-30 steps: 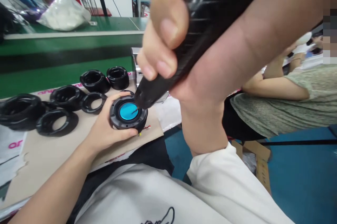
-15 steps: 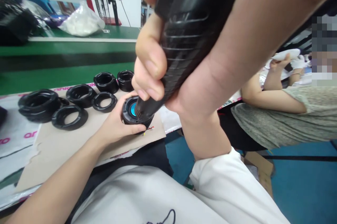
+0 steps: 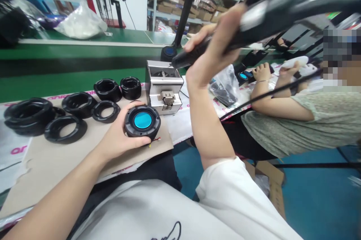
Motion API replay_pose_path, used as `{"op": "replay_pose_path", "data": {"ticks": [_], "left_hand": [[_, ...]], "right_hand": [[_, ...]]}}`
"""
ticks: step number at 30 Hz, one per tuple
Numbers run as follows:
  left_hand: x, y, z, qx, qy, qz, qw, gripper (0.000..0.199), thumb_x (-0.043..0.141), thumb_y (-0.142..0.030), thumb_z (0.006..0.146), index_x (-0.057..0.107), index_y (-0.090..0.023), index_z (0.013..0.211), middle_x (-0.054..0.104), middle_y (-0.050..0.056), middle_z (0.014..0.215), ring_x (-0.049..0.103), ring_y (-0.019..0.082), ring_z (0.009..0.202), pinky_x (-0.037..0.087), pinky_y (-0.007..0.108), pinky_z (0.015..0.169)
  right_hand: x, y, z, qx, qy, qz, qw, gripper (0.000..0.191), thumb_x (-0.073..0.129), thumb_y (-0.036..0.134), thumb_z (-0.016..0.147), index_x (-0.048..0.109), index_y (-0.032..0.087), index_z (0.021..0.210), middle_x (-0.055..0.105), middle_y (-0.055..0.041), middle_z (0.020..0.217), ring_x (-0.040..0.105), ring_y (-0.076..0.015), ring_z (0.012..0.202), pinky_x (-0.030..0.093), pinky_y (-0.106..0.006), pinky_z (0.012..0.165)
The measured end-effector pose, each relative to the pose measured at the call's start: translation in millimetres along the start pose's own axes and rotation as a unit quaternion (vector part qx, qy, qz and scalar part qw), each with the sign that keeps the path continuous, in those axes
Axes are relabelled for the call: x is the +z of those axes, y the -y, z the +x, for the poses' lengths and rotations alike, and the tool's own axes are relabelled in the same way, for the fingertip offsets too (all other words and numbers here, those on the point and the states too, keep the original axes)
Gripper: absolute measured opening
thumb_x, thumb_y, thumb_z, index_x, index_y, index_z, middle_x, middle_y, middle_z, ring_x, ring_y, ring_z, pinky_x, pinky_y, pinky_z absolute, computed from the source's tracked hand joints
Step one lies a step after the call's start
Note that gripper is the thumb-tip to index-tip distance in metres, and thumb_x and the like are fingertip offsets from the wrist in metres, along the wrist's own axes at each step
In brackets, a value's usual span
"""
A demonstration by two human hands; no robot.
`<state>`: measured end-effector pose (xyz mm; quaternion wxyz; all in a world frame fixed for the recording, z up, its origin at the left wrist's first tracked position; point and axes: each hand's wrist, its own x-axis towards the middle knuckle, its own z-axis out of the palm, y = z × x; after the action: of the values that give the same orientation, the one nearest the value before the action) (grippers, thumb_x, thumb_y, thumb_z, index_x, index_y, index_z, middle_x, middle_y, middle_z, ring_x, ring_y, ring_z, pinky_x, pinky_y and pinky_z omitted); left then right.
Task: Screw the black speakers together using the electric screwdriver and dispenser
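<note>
Driver: black power screwdriver (image 3: 186,58) has come up off the speaker in the last half-sec — nose now near the top of the metal box (image 3: 166,93), past the L fingertips. Nothing presses on the rim, & I get the blue centre in full view.
R hand (image 3: 217,44): fingers wrapped round the driver body; rear end too blurred for me to read.
L hand (image 3: 121,131): clamped on the speaker, thumb on the near side, fingers round the far side.
Speaker (image 3: 143,120): round, black, in the L grip, face up; can't tell if it rests on the board. Red/yellow wires (image 3: 156,139) just beyond the thumb tip.
Rings: black housing rings (image 3: 67,129) left of & beyond the L fingers, some stacked.
Surface: cardboard sheet (image 3: 56,161) under the L hand, printed white sheet beneath; green bench (image 3: 56,56) beyond the fingers.
Room: shelving w/ boxes past the R fingers; co-worker in grey-green top (image 3: 282,108) right of my R forearm — carton (image 3: 272,183) on blue floor below.
</note>
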<state>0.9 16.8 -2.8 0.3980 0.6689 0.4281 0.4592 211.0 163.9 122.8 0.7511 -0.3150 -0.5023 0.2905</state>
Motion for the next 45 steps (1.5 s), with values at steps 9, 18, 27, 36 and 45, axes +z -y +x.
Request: {"op": "replay_pose_path", "data": {"ticks": [9,18,27,36,45], "left_hand": [[-2.0,-3.7,-0.4,0.012,0.002,0.031,0.999,0.095,0.097,-0.062,0.071,0.055,-0.026,0.149,0.061,0.015,0.157,0.064,0.041,0.144,0.061,0.052,0.114],[-2.4,-2.5,0.0,0.034,-0.002,0.02,0.999,0.093,0.098,-0.057,0.071,0.056,-0.027,0.148,0.065,0.013,0.154,0.069,0.037,0.138,0.062,0.049,0.113],[-1.8,-1.8,0.6,0.038,0.001,0.017,0.999,0.093,0.098,-0.059,0.071,0.056,-0.027,0.148,0.064,0.013,0.156,0.066,0.04,0.141,0.059,0.053,0.117],[-3.0,-4.8,0.4,0.017,0.008,0.02,1.0,0.093,0.098,-0.056,0.071,0.054,-0.027,0.148,0.061,0.013,0.157,0.062,0.042,0.144,0.055,0.055,0.12],[-1.6,-2.6,0.6,0.016,-0.005,0.029,0.999,0.096,0.097,-0.059,0.07,0.053,-0.024,0.148,0.061,0.015,0.156,0.06,0.043,0.145,0.05,0.059,0.125]], "right_hand": [[-21.1,32.9,-25.9,-0.027,0.089,0.139,0.986,0.037,0.08,0.06,0.093,0.064,0.028,0.082,0.056,0.0032,0.062,0.049,-0.0171,0.048,0.037,-0.034,0.045],[-16.4,-19.2,-50.8,0.087,0.124,0.071,0.986,0.065,0.075,0.087,0.083,0.056,0.025,0.081,0.052,0.0074,0.054,0.047,-0.0115,0.04,0.033,-0.027,0.035],[-23.5,-7.7,-50.9,0.051,0.113,0.067,0.99,0.068,0.079,0.089,0.078,0.052,0.027,0.086,0.049,0.0099,0.052,0.044,-0.0088,0.04,0.032,-0.031,0.039],[-19.1,-14.9,-61.0,0.087,0.114,0.066,0.988,0.065,0.076,0.088,0.081,0.056,0.026,0.081,0.052,0.0074,0.054,0.046,-0.0107,0.042,0.032,-0.031,0.039],[-21.2,4.2,-47.8,0.009,0.107,0.097,0.989,0.06,0.081,0.084,0.08,0.061,0.028,0.085,0.052,0.0083,0.053,0.046,-0.011,0.041,0.032,-0.034,0.038]]}}
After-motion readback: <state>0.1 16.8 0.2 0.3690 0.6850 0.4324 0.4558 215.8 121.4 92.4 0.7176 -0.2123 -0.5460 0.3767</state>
